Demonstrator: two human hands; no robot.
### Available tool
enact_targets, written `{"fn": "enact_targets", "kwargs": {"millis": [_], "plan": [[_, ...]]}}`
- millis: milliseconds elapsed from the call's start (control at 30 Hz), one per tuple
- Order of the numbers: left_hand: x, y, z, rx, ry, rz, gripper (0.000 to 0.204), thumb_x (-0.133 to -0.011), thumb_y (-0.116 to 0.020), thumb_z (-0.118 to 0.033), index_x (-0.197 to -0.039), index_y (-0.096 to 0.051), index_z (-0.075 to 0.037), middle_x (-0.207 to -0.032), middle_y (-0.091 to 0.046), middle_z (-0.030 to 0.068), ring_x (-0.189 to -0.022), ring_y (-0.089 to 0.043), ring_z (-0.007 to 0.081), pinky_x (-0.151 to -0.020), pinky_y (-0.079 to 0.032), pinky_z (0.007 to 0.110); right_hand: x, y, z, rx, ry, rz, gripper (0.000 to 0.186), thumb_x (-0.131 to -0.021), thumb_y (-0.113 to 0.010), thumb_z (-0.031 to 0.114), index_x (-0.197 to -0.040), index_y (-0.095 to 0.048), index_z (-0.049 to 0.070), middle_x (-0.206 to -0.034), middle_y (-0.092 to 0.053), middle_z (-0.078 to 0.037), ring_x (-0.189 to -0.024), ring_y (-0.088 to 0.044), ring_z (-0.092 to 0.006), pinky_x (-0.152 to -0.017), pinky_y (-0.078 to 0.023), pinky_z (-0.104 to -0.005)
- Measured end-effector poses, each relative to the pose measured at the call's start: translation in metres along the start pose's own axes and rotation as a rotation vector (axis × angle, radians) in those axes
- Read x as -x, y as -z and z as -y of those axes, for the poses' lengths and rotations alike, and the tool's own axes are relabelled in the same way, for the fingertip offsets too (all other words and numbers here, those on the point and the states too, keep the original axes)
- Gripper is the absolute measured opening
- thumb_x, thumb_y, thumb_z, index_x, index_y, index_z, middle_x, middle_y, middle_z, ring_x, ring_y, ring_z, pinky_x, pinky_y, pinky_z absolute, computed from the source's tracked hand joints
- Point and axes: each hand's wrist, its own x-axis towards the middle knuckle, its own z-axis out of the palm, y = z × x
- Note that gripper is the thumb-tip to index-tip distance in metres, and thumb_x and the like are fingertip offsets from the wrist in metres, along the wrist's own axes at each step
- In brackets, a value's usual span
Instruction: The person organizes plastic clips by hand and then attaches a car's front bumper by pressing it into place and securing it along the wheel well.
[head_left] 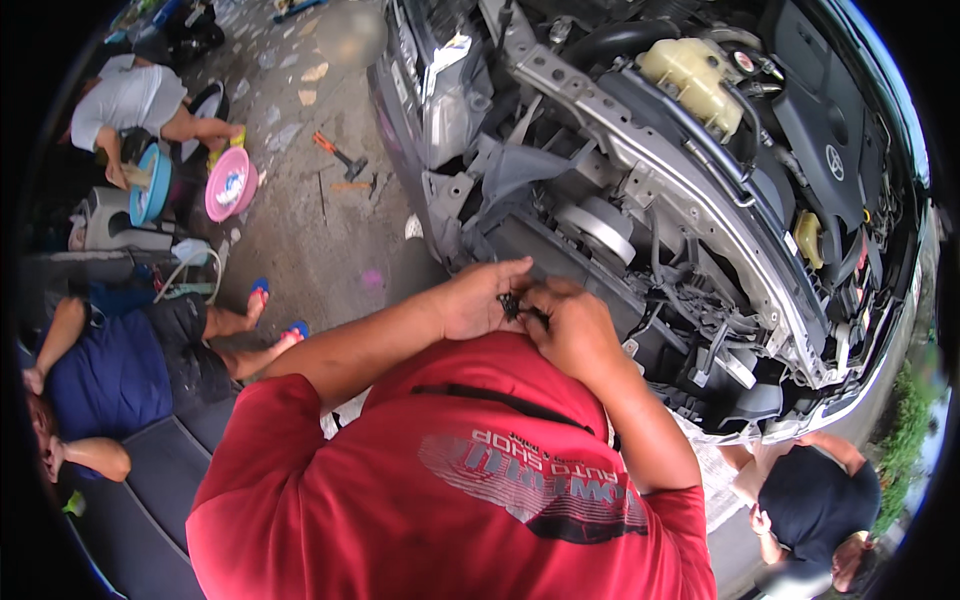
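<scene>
My left hand [475, 300] is cupped round small black plastic pieces [510, 305] in front of my red-shirted belly. My right hand [568, 320] is beside it, fingers curled and pinching at the same black pieces; their exact shape is too small to make out. Just beyond both hands is the car's open front end, with bare grey metal supports [590, 130], a cream plastic reservoir [685, 80] and a dark engine cover [815, 160].
People in white [125, 100] and navy [115, 365] are at left, near pink [222, 205] and blue [148, 205] basins. An orange-handled tool [340, 150] lies on the concrete. A person in black [815, 495] is at the lower right, beside the bumper.
</scene>
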Motion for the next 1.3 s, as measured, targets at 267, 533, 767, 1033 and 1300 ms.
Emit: {"fn": "enact_targets", "kwargs": {"millis": [267,533,767,1033,1300], "plan": [[0.037,0.016,-0.014,0.090,-0.131,0.056,0.052,-0.111,-0.048,-0.053,-0.117,-0.066,-0.004,-0.101,-0.070,0.0048,-0.097,-0.070,0.0225,-0.095,-0.056,0.040,-0.037,-0.015,0.009,-0.158,0.126,-0.007,0.028,-0.077,-0.083,0.008,-0.100,-0.068,0.005,-0.097,-0.067,-0.012,-0.098,-0.067,-0.0375,-0.085,-0.055,-0.0481],[0.047,0.040,-0.018,0.173,-0.225,0.057,0.060,-0.110,-0.046,-0.055,-0.131,-0.064,-0.002,-0.115,-0.073,0.0101,-0.110,-0.070,0.0248,-0.102,-0.053,0.044,-0.062,-0.028,0.027,0.031,0.275,0.017,0.030,-0.071,-0.086,0.011,-0.096,-0.071,0.007,-0.098,-0.063,-0.008,-0.100,-0.063,-0.0321,-0.088,-0.048,-0.0457],[0.064,0.035,-0.025,0.236,-0.248,0.050,0.060,-0.109,-0.046,-0.056,-0.131,-0.064,-0.002,-0.120,-0.071,0.0105,-0.114,-0.069,0.0251,-0.105,-0.052,0.044,-0.074,-0.035,0.034,0.013,0.347,-0.027,0.030,-0.070,-0.085,0.008,-0.097,-0.074,0.009,-0.103,-0.062,-0.007,-0.102,-0.060,-0.0296,-0.088,-0.046,-0.0436],[0.067,0.063,-0.016,0.223,-0.368,-0.055,0.052,-0.109,-0.053,-0.050,-0.121,-0.070,-0.002,-0.112,-0.069,0.0060,-0.105,-0.067,0.0220,-0.097,-0.054,0.041,-0.087,-0.052,0.017,-0.283,0.299,0.025,0.029,-0.077,-0.080,-0.007,-0.099,-0.068,0.006,-0.105,-0.072,-0.007,-0.098,-0.066,-0.0243,-0.093,-0.050,-0.0381],[0.077,0.143,-0.002,0.309,-0.451,-0.300,0.045,-0.107,-0.060,-0.045,-0.114,-0.072,-0.002,-0.096,-0.061,0.0019,-0.097,-0.066,0.0218,-0.091,-0.055,0.038,-0.095,-0.054,0.007,-1.176,-0.163,0.155,0.033,-0.098,-0.063,-0.014,-0.128,-0.064,0.001,-0.114,-0.075,-0.013,-0.110,-0.071,-0.0176,-0.098,-0.057,-0.0321]]}}
